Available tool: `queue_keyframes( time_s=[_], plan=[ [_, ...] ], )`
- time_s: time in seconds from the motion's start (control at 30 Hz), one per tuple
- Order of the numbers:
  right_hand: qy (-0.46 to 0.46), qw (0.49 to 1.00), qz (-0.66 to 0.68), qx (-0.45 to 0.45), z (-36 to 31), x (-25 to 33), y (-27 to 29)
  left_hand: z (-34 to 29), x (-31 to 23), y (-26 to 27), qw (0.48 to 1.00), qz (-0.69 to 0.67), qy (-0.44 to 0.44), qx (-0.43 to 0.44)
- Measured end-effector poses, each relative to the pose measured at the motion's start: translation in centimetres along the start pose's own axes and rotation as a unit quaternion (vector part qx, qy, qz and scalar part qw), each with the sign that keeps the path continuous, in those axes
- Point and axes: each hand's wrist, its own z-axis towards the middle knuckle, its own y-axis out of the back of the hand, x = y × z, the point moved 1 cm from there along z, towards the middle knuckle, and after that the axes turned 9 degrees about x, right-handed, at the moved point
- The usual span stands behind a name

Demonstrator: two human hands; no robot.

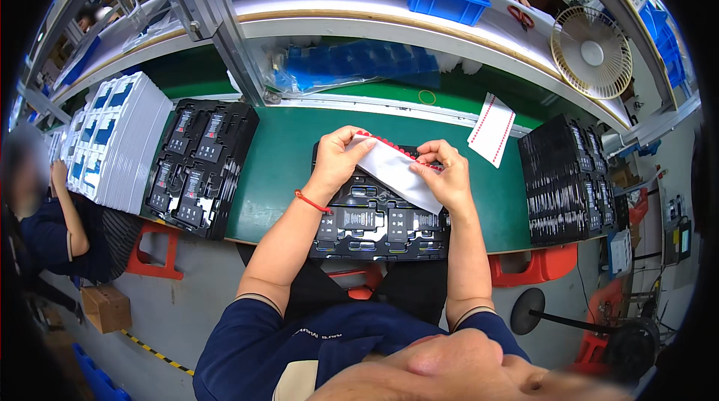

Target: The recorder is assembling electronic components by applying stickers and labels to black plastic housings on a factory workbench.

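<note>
- a white red-edged strip (395,175) is being held slanting over a black tray (367,242)
- its red edge is being pinched by left hand (335,163) and right hand (449,178), forearms (288,247) being stretched forward

Counts: hands, 2, the left hand (335,163) and right hand (452,182), at centre; white strip with red edging (397,171) between them, 1; loose strips (492,131) right of centre, overlapping, number unclear. Black tray stacks (553,187), 2, left and right; trays per stack not resolvable. White stack (135,135), left, 1. Fan (592,52), upper right, 1. Scissors (521,17), upper right, 1 pair. Cardboard box (105,308), lower left, 1.
</note>
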Motion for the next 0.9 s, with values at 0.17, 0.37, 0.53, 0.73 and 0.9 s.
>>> queue_keyframes(
  time_s=[0.17, 0.37, 0.53, 0.73, 0.9],
  plan=[
    [0.016, 1.000, 0.016, 0.001, -0.5, -0.4, 1.3, 0.1, 0.1, 0.6, 0.998, -0.016, 0.012, -0.053],
    [-0.018, 1.000, 0.007, 0.013, -1.0, -2.5, 1.2, 0.1, 0.0, 0.4, 0.999, -0.016, 0.029, -0.043],
    [-0.014, 0.994, 0.107, 0.015, -1.3, -2.4, 1.1, 0.1, -0.1, 0.4, 0.996, -0.054, 0.026, -0.072],
    [-0.059, 0.981, 0.183, -0.003, -1.6, -3.1, 0.7, 0.1, -0.1, 0.3, 0.996, -0.042, 0.028, -0.072],
    [-0.102, 0.973, 0.206, -0.019, -1.5, -2.9, 1.2, -0.1, -0.2, 0.4, 0.997, -0.045, 0.021, -0.065]
  ],
)
